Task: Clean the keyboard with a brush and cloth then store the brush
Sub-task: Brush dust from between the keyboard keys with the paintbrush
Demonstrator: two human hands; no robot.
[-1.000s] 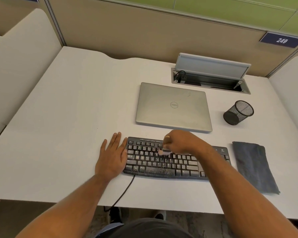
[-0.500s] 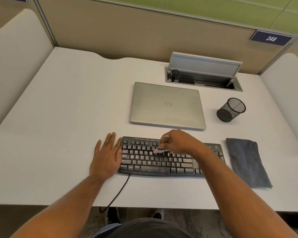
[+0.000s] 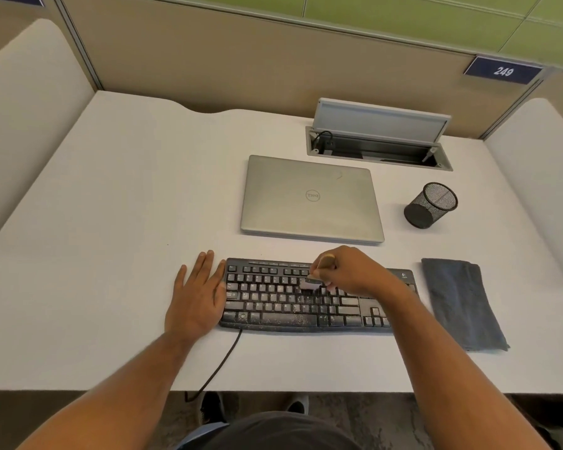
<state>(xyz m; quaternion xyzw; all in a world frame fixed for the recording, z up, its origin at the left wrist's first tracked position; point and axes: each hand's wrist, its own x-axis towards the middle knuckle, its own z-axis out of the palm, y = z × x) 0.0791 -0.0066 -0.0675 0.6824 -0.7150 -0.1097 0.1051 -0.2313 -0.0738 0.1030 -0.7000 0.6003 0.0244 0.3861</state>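
At six o'clock on the tabletop (image 3: 111, 222), the right hand (image 3: 351, 271) grips a brush (image 3: 315, 280) over the crumb-flecked keyboard (image 3: 273, 306), the left hand (image 3: 195, 297) lies flat bracing it, and the folded cloth (image 3: 461, 303) at three o'clock and the mesh cup (image 3: 431, 205) at one o'clock sit unused, so wiping and storing remain.

A white surface (image 3: 111, 222) sits in a cubicle bounded by tan partition panels (image 3: 241, 60) topped with green ones (image 3: 403, 14), a blue plate reading 249 (image 3: 503, 71) at the far right corner, an open cable hatch (image 3: 379, 141) near the far edge, and what looks like mottled grey carpet (image 3: 354, 414) beneath.
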